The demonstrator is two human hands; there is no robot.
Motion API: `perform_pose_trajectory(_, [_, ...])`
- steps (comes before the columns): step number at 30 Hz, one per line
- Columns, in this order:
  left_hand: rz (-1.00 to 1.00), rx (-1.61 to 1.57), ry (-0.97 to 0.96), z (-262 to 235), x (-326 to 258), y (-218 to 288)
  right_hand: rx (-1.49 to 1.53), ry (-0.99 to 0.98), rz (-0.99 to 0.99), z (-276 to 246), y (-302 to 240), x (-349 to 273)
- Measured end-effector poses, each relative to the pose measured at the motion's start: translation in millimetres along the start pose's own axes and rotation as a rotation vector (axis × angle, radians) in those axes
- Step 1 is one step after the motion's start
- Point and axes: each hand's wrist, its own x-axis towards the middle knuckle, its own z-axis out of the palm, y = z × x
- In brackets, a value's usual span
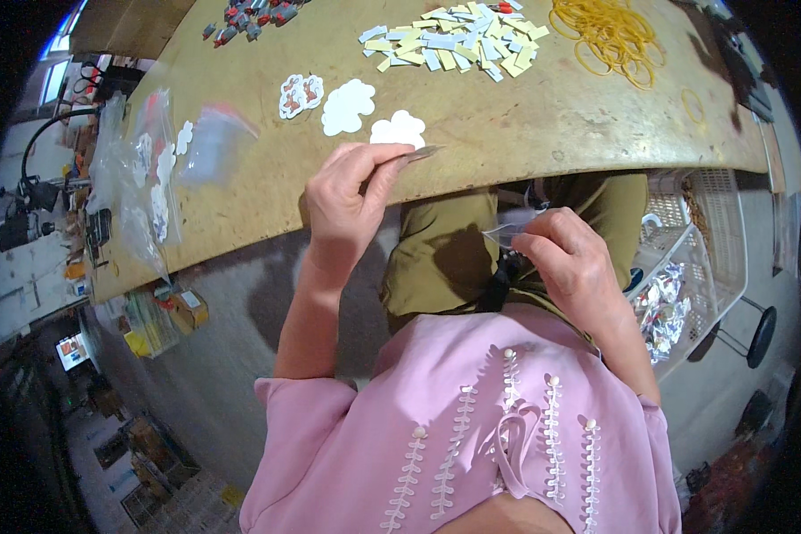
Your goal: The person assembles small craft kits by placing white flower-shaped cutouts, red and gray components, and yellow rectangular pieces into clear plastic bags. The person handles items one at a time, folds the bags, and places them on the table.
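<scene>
Along the near edge of the surface [525, 151], here's the left grip [347, 194], thumb and fingers clamped on a thin piece [424, 153], shown nearly edge-on, so what it is can't be told. Right by those fingertips lies a white cutout [398, 130]; touching or just clear of it, this angle won't say. Over on the right, off the edge and above the trousers [432, 245], the right grip [568, 258] is together on a clear film [505, 233], perhaps a small bag.

And there's the risk! Nothing but lap and floor lies under that film; it looks slick and light, so a loose pinch could let it slide away. On the left, a low sweep of the fingers could drag the nearest cutout toward the edge, or nudge the second cutout [348, 107] behind it. Squeeze too hard and the thin piece might bend. Well beyond, the strips [472, 40] and rubber bands [605, 36] lie out of harm's way, both heaped loosely.
</scene>
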Motion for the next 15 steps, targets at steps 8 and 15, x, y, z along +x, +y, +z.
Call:
perform_pose_trajectory(8, [-0.217,-0.358,-0.038,-2.1,-17.7,32.0,-0.017,0.055,-0.026,0.2,0.3,4.8])
perform_pose_trajectory(15, [0.042,-0.243,-0.238,8.0,-25.9,70.1,0.083,0.053,-0.066,7.5,-7.9,12.6])
